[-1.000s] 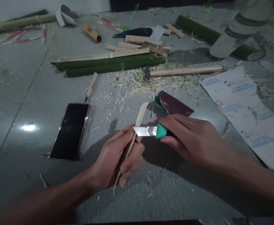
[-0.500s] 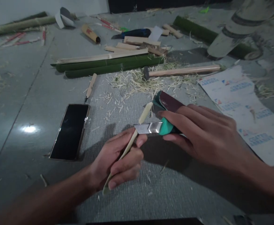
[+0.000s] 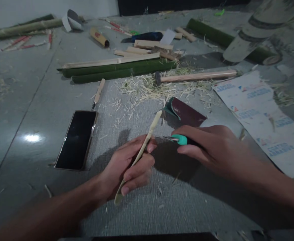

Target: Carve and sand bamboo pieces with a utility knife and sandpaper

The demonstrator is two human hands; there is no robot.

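My left hand [image 3: 134,164] is closed around a thin, pale bamboo strip [image 3: 155,123], which slants up and to the right. A narrowed notch shows near its upper end, and its lower end is wider and rounded. In my right hand [image 3: 212,144] is a utility knife [image 3: 180,139] with a teal tip and dark handle, most of it hidden by the fingers. Its blade is seen nearly edge-on, pointing left, and stands just right of the strip, apart from it. Beyond the knife lies a curled sheet of dark red sandpaper [image 3: 187,112].
A phone [image 3: 76,140] and a small wooden-handled tool [image 3: 99,92] lie left. Behind are pale shavings [image 3: 147,90], a hammer [image 3: 197,76] and split green bamboo [image 3: 127,71]. Printed paper [image 3: 265,117] lies right. A person's leg [image 3: 257,30] is at the upper right.
My right hand has drawn the knife blade off the strip to the right and turned it from flat to nearly edge-on. The strip has tilted slightly in my left hand.
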